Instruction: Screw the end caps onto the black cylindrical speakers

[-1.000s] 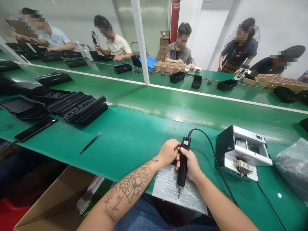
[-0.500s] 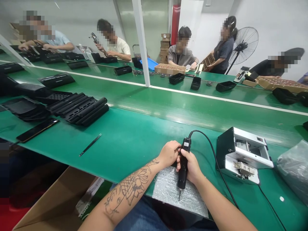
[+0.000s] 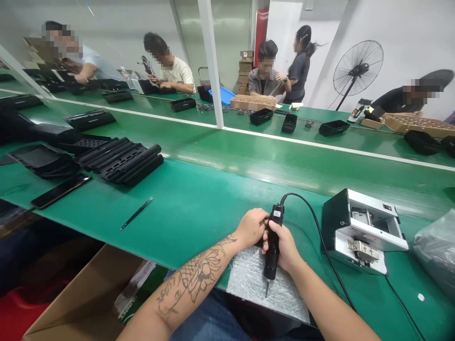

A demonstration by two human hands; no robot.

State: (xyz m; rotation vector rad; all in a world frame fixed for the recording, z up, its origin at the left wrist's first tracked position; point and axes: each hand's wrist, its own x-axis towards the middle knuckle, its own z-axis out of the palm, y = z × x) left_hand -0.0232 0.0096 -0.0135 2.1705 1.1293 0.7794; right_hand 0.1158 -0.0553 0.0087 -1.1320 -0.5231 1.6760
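Observation:
My right hand (image 3: pixel 287 244) is wrapped around a black electric screwdriver (image 3: pixel 273 251), whose bit points down and toward me over a bubble-wrap sheet (image 3: pixel 245 279). A cable rises from the tool's far end and loops to the right. My left hand (image 3: pixel 253 228) is closed right beside the upper part of the screwdriver, its fingertips hidden behind the tool. Something dark shows beneath that hand, but I cannot make out what it is. The bubble wrap lies at the table's near edge.
To the right stands a white-and-black screw feeder (image 3: pixel 366 232), with a clear plastic bag (image 3: pixel 439 251) beyond it. Tweezers (image 3: pixel 137 213), a phone (image 3: pixel 61 190) and stacked black housings (image 3: pixel 124 161) lie left. Below is an open cardboard box (image 3: pixel 81 298). Several co-workers sit across the green line.
Both hands and the screwdriver keep nearly the same pose. The view has shifted slightly. Across the line, the standing person has moved left, and the tray held earlier is out of sight.

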